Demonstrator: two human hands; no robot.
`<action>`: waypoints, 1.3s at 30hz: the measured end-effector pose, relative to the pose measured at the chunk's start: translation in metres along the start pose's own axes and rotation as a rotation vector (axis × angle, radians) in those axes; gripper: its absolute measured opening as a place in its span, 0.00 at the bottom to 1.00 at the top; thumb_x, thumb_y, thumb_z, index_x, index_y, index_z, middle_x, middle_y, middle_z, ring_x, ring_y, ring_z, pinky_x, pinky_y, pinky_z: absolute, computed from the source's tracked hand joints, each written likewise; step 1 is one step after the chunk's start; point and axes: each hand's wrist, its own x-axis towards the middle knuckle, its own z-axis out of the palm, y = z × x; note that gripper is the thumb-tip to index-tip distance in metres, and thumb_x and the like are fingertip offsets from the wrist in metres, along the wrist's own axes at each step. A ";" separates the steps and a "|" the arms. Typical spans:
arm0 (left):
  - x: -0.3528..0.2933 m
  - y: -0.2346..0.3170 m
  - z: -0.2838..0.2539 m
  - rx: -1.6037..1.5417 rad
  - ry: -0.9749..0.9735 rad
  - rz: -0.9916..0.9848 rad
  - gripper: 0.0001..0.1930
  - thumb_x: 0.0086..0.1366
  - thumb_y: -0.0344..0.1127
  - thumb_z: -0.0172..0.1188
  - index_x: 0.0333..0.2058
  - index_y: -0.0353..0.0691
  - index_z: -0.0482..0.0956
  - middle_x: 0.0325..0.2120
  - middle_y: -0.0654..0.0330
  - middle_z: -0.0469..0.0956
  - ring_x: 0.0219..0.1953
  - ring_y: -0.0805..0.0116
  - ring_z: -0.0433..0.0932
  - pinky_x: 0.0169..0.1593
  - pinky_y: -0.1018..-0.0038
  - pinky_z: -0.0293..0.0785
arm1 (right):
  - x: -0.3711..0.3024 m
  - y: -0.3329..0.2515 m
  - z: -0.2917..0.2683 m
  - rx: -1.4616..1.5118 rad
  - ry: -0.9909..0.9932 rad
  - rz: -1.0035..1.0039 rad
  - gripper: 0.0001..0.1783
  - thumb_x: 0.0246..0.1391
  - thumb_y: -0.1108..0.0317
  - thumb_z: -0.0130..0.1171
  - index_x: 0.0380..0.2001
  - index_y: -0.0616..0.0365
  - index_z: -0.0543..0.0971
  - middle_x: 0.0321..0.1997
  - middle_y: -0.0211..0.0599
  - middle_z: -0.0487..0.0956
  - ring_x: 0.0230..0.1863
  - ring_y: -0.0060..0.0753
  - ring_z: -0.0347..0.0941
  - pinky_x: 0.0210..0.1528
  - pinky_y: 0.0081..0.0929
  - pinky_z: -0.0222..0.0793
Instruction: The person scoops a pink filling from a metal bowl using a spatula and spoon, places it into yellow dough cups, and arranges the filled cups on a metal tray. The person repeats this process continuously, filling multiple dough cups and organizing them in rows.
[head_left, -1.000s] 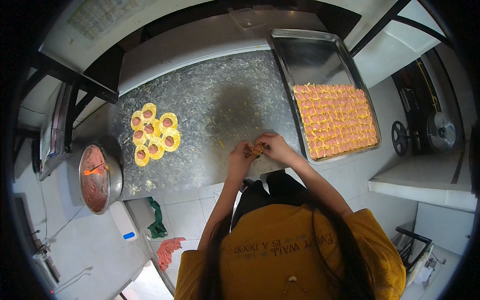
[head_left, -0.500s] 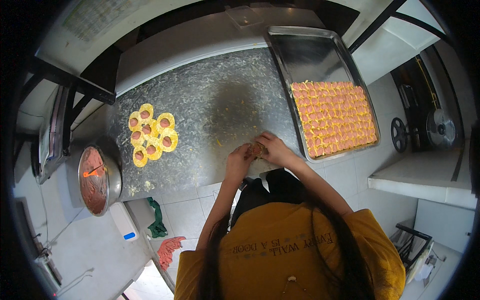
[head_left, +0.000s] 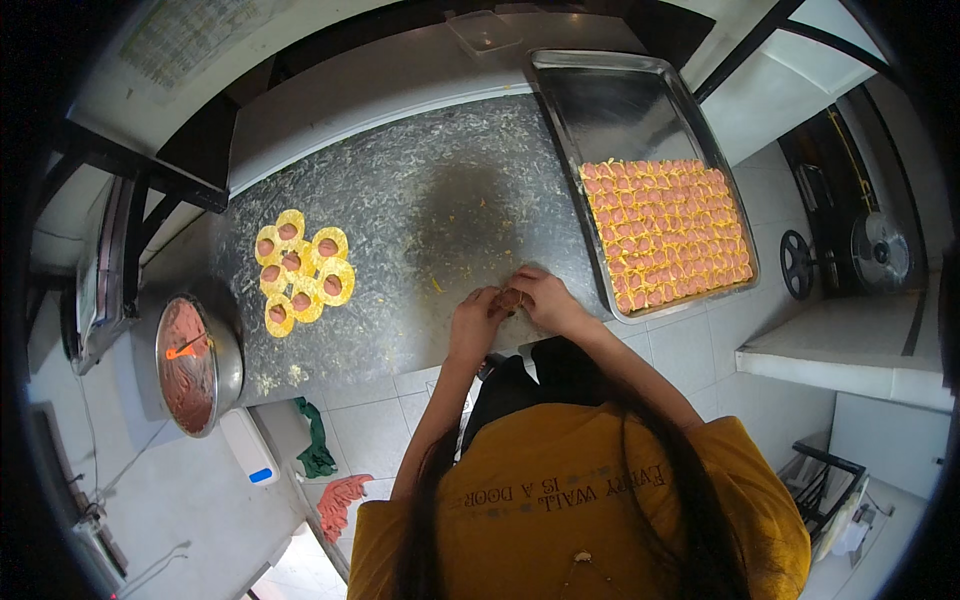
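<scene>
Close to the front edge of the grey worktop (head_left: 400,350), both hands are closed round one small dumpling (head_left: 511,299) with pink filling showing. My left hand (head_left: 482,310) grips it from the left, while my right hand (head_left: 545,298) pinches it from the right; the fingers hide most of it. To the left lie several round yellow wrappers (head_left: 340,283), each topped with a lump of pink meat filling (head_left: 290,261). On the right stands a large metal tray (head_left: 612,100), its nearer part packed with rows of finished dumplings (head_left: 665,235).
At the worktop's left end sits a metal bowl (head_left: 232,365) of pink filling with an orange-handled tool (head_left: 187,347) in it. A white scale-like device (head_left: 248,445) is beside it. Green cloth (head_left: 316,440) and pink cloth (head_left: 342,505) hang lower left. A fan (head_left: 880,252) stands far right.
My hands stay in nearly the same place, with the fingers shifting slightly round the dumpling. The wrappers and the tray's contents look unchanged.
</scene>
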 end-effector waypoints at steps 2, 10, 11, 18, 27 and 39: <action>-0.001 -0.002 0.000 0.015 0.012 -0.002 0.12 0.49 0.32 0.63 0.33 0.37 0.76 0.30 0.53 0.77 0.31 0.56 0.77 0.35 0.67 0.73 | -0.002 -0.009 -0.003 -0.044 0.057 0.032 0.14 0.39 0.77 0.53 0.34 0.60 0.74 0.37 0.45 0.72 0.43 0.51 0.68 0.43 0.39 0.66; 0.005 0.002 -0.002 0.009 0.025 -0.001 0.10 0.52 0.36 0.61 0.31 0.37 0.76 0.30 0.52 0.77 0.30 0.54 0.77 0.34 0.66 0.71 | 0.000 -0.003 0.005 -0.059 0.127 0.018 0.14 0.40 0.79 0.53 0.34 0.60 0.74 0.36 0.43 0.72 0.41 0.50 0.69 0.42 0.36 0.68; 0.005 0.003 -0.002 0.006 0.047 0.003 0.10 0.52 0.36 0.61 0.31 0.37 0.76 0.29 0.52 0.77 0.30 0.54 0.76 0.34 0.66 0.71 | 0.000 -0.004 0.005 -0.088 0.141 0.040 0.13 0.40 0.79 0.53 0.34 0.60 0.74 0.36 0.43 0.72 0.40 0.50 0.69 0.42 0.36 0.68; 0.006 -0.003 0.002 0.003 -0.007 -0.026 0.10 0.51 0.34 0.61 0.32 0.38 0.76 0.30 0.53 0.76 0.33 0.53 0.76 0.36 0.65 0.71 | 0.002 0.002 0.004 -0.072 0.056 -0.026 0.12 0.39 0.79 0.53 0.31 0.60 0.75 0.34 0.43 0.73 0.39 0.48 0.70 0.42 0.35 0.68; 0.004 -0.008 0.000 0.012 -0.004 0.012 0.11 0.50 0.31 0.60 0.34 0.37 0.74 0.31 0.52 0.76 0.33 0.54 0.76 0.36 0.65 0.71 | 0.005 -0.002 0.009 -0.102 0.048 -0.054 0.08 0.40 0.77 0.53 0.28 0.58 0.76 0.33 0.42 0.73 0.36 0.48 0.70 0.39 0.36 0.67; 0.000 -0.009 -0.001 0.041 0.038 0.043 0.11 0.50 0.31 0.61 0.33 0.37 0.75 0.32 0.52 0.76 0.33 0.56 0.76 0.36 0.66 0.72 | 0.002 -0.020 0.001 -0.116 0.136 0.081 0.11 0.37 0.80 0.52 0.28 0.57 0.76 0.34 0.42 0.72 0.37 0.49 0.70 0.39 0.37 0.68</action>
